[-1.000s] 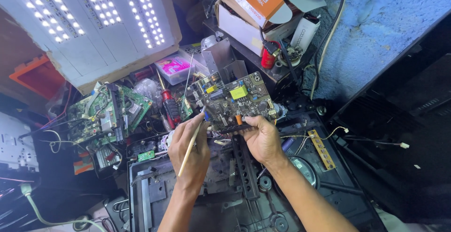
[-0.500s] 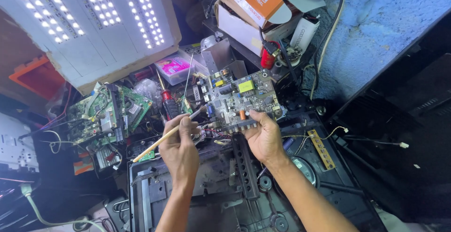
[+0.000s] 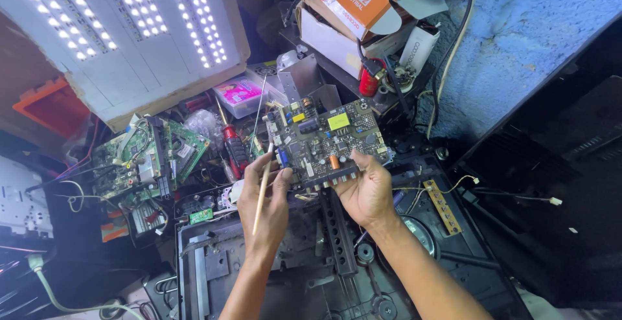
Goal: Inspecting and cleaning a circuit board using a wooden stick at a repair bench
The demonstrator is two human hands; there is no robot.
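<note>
A dark circuit board (image 3: 327,140) with a yellow label and many small parts is held up at the centre of the head view. My right hand (image 3: 367,190) grips its lower right edge. My left hand (image 3: 265,200) holds a thin wooden-handled brush (image 3: 262,189) upright, its tip against the board's lower left corner, where the fingers also touch the edge.
A lit white LED backlight panel (image 3: 123,35) leans at upper left. Green circuit boards (image 3: 152,158) lie at left, a red-handled screwdriver (image 3: 232,145) beside them. Cardboard boxes (image 3: 343,9) are stacked at the top. Below my hands is a dark metal chassis (image 3: 311,262); a black panel (image 3: 557,164) stands right.
The brush swung from slanting low at the left to upright against the board's lower left corner. The board tilted and shifted slightly in my right hand.
</note>
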